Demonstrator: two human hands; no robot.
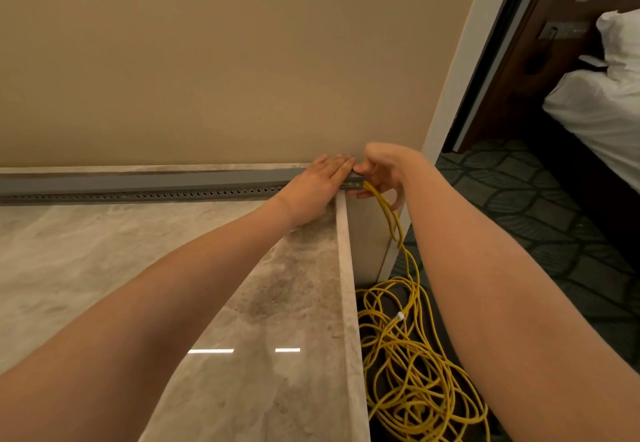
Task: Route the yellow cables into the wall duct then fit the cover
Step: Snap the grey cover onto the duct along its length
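Head view: a long grey plastic wall duct (138, 182) runs along the back edge of a polished beige marble counter (104, 251), where the counter meets the plain beige wall (207, 60). The front side of the duct has a row of small slots. The duct goes from the left border of the picture to the back right corner of the counter.

At this corner the left hand (311, 185) lies flat on top of the duct, with its fingers straight and close together, and it presses down near the right end. Just right of it, yellow shows through the last two slots.

The right hand (381, 171) is at the very end of the duct. Its fingers are curled over the top of the end and the thumb is under it, so it grips the end. I cannot tell if it holds the cables too.

The thin yellow cables (391, 220) come out from this end, pass in front of the right hand and hang down beside the right edge of the counter. Below, they gather in a loose tangled heap (415, 389) on the floor. A small white tie (400, 316) sits on one strand.

Further right there are a white door frame (460, 71), a dark patterned carpet (536, 206) and white bedding (602, 105).
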